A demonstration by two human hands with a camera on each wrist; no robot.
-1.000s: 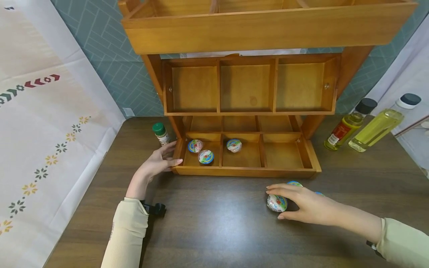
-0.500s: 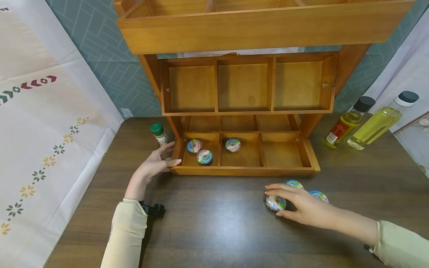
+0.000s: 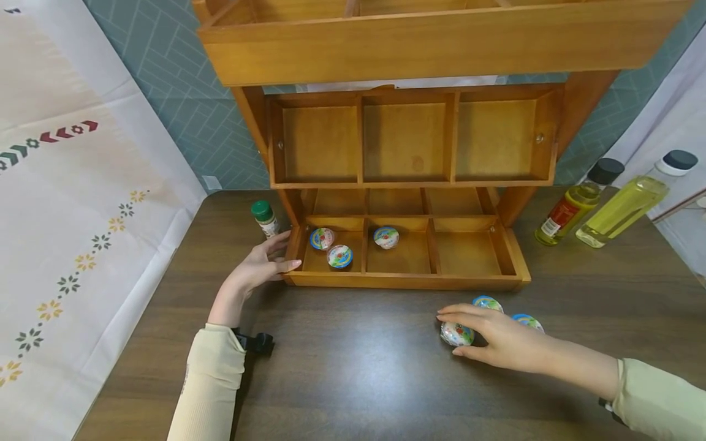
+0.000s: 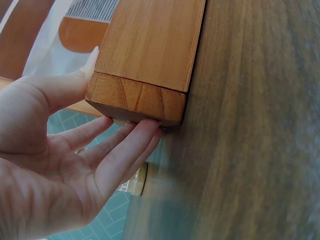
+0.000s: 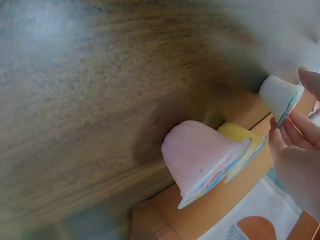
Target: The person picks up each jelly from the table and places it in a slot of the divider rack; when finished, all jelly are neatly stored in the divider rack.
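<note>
In the head view, my left hand (image 3: 258, 264) holds the front left corner of a wooden tiered rack (image 3: 408, 281). Its thumb lies over the rim and its fingers press the side, as the left wrist view shows. My right hand (image 3: 496, 335) pinches a white jelly cup (image 3: 457, 334) standing on the table, fingertips and thumb at its lid edge. Beside that hand are a yellow jelly cup (image 5: 237, 133) and a pink jelly cup (image 5: 200, 155). In the rack's bottom tier, two jelly cups (image 3: 339, 256) sit in the left compartment and one jelly cup (image 3: 386, 237) in the middle one.
A green-capped seasoning bottle (image 3: 265, 218) stands left of the rack, close to my left hand. On the right are a red-labelled oil bottle (image 3: 576, 205) and a taller clear oil bottle (image 3: 634, 202). The rack's upper tier (image 3: 441, 43) overhangs the lower ones.
The right thumb has drawn slightly closer to the white jelly cup, and more of the cups behind that hand shows. My left hand stays on the rack's corner.
</note>
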